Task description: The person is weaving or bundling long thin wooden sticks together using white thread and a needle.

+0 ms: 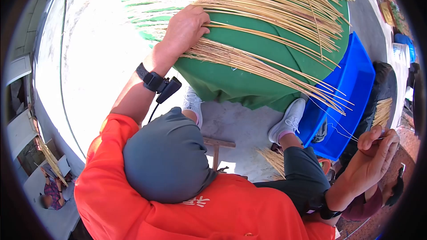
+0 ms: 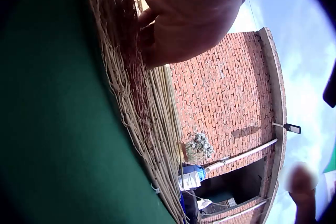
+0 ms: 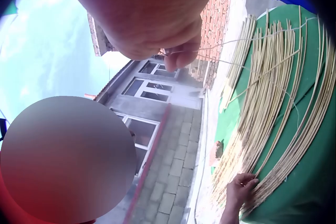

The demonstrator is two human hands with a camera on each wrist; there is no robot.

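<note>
My left hand [image 1: 189,24] is over the green-covered table, its fingers curled down at a few dry straw-coloured stalks [image 1: 267,36], which run out to the right from between thumb and forefinger. Nearer me lies a bundle of stalks [image 1: 262,67], its bushy ends just under the left wrist. In the left wrist view the hand [image 2: 184,19] overlaps the stalks [image 2: 163,113]. Off to the right, my raised right hand [image 1: 373,158] pinches a thin white thread [image 1: 336,126]. This thread [image 3: 231,43] reaches from the fingertips across to the bundle in the right wrist view.
Many more stalks [image 1: 267,0] spread over the far part of the green cloth [image 1: 231,84]. A blue bin [image 1: 356,84] stands by the table's right side. Beside the right arm is another person [image 1: 369,204]; someone else [image 1: 53,193] sits far left.
</note>
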